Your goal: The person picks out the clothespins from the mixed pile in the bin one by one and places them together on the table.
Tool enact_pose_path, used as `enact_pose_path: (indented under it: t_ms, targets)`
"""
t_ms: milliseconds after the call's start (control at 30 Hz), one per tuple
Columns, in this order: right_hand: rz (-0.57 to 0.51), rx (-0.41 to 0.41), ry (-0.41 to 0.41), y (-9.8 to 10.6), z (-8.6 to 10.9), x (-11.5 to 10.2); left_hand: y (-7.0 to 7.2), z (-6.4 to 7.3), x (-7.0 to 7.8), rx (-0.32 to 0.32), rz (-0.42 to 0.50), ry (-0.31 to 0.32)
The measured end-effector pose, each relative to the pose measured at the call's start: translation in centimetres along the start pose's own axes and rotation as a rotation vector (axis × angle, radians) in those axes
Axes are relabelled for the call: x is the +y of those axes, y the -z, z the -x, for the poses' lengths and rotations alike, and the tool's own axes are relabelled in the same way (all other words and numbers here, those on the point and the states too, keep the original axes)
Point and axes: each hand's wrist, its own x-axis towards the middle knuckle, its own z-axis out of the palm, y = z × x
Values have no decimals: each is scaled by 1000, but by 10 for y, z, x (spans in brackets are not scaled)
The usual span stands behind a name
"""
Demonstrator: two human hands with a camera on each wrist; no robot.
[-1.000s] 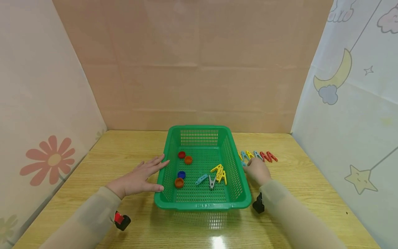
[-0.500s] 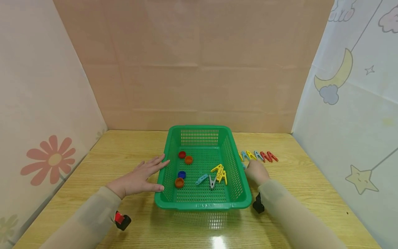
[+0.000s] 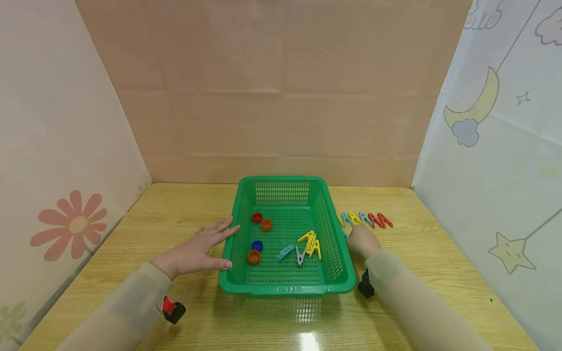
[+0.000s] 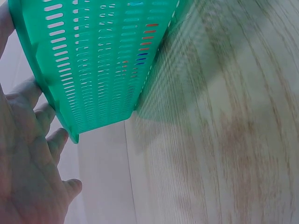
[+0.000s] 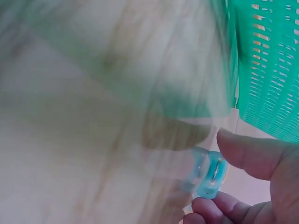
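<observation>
In the head view a green plastic basket [image 3: 287, 289] stands mid-table. My left hand [image 3: 199, 251] rests with fingers spread at its left rim; the left wrist view shows the fingers [image 4: 57, 140] along that rim. My right hand [image 3: 363, 241] is low over the table, just outside the basket's right wall. In the right wrist view its thumb and fingers pinch a light blue clothespin [image 5: 212, 175] close over the tabletop. Mostly hidden by this hand in the head view, the clothespin is near a row of clothespins: light blue [image 3: 347, 219], yellow [image 3: 354, 219], pale blue [image 3: 365, 219] and red [image 3: 385, 220].
Inside the basket are yellow clothespins [image 3: 311, 242], a grey clothespin [image 3: 300, 257] and a blue one [image 3: 285, 252]. Several round caps lie there too, red [image 3: 257, 218], orange [image 3: 253, 257] and dark blue [image 3: 257, 246]. Walls enclose the wooden table [image 3: 184, 204] at the back and both sides.
My right hand has shifted very slightly beside the basket, covering a little more of the light blue clothespin. My left hand and the basket hold their places.
</observation>
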Motion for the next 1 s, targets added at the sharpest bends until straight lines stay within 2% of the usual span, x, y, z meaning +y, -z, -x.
enact_pose_path:
  t_ms: [167,367,600,767,1000]
  targets:
    - [1,-32,-6,2,-2,3,0,0,-1,-2,4,-2]
    - [-1,-45,42,13,1,1,0,-1,-1,-7,5,-3]
    - [-44,-22,68,36,5,-2,0,0,0,-9,4,-8]
    - [-26,-3,77,55,5,-7,1,0,0,-16,-3,4]
    - [23,-15,112,75,4,-16,1,0,1,-17,5,4]
